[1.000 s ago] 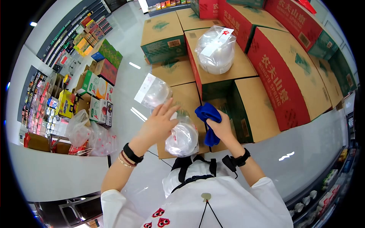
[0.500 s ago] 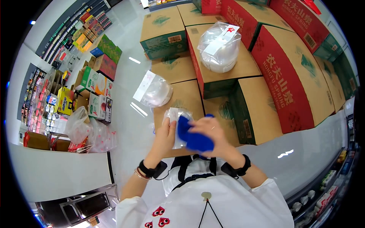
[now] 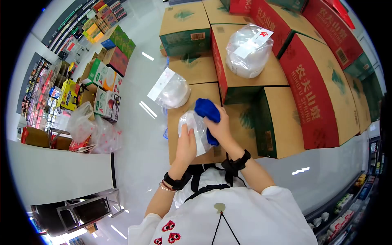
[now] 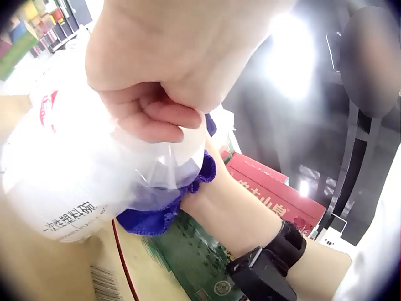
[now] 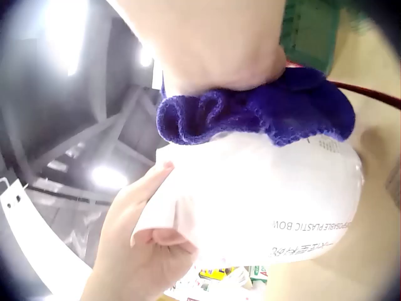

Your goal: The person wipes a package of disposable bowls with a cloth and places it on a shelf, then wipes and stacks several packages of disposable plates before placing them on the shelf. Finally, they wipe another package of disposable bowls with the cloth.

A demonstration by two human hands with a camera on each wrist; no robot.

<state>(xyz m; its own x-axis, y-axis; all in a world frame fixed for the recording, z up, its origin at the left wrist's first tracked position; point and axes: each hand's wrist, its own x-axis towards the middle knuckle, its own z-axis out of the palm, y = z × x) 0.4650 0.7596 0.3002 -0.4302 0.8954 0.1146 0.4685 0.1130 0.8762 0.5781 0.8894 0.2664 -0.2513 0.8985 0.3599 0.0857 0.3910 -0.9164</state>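
A clear-wrapped pack of disposable plastic bowls (image 3: pixel 188 120) is tilted over the near cardboard box in the head view. My left hand (image 3: pixel 186 148) pinches the bag's white header end, with fingers curled in the left wrist view. Bunched in my right hand (image 3: pixel 220 125) is a blue cloth (image 3: pixel 206 109), pressed against the pack's side. In the right wrist view, the cloth (image 5: pixel 250 113) lies along the pack (image 5: pixel 282 188), whose printed label faces that camera. Right fingertips are mostly hidden behind the cloth.
A second bowl pack (image 3: pixel 175 93) sits on the boxes just beyond, and a third (image 3: pixel 247 59) on a higher cardboard box (image 3: pixel 265 77). Tall red-sided cartons (image 3: pixel 312 92) stand at right. Plastic bags (image 3: pixel 98 130) and small boxes line the counter at left.
My left hand has come from above the near pack to gripping its bag end, and the pack is now tilted. My right hand has brought the cloth from the right onto the pack.
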